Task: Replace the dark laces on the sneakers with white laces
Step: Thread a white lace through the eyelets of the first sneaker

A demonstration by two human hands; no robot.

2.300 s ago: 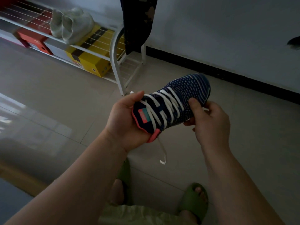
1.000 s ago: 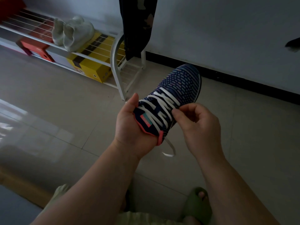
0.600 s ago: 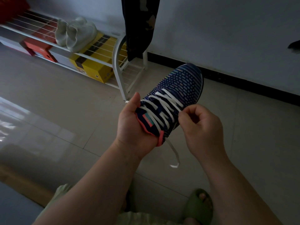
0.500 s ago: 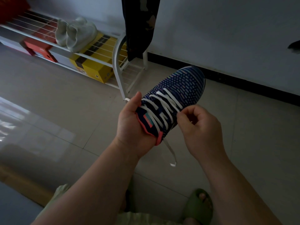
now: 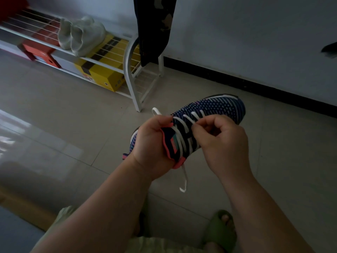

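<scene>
A navy knit sneaker point(image 5: 215, 108) with a coral collar hangs in the air above the floor, toe pointing away to the right. A white lace point(image 5: 184, 123) crosses its eyelets. One loose lace end point(image 5: 184, 178) dangles below the heel, and another end sticks up behind my left thumb. My left hand point(image 5: 151, 145) grips the heel and collar from the left. My right hand point(image 5: 222, 143) has its fingers curled over the right side of the lacing, thumb and forefinger pinching a lace crossing.
A white wire shoe rack point(image 5: 131, 77) stands at the back left with pale shoes point(image 5: 82, 35) on top and yellow point(image 5: 102, 70) and red boxes point(image 5: 40, 52) beneath. Dark clothing point(image 5: 155, 26) hangs over its end. My feet in green slippers point(image 5: 220, 232) are below.
The sneaker has dropped lower and rolled so its toe points more to the right. My right hand has moved onto the lacing and pinches a crossing; my left hand keeps the heel.
</scene>
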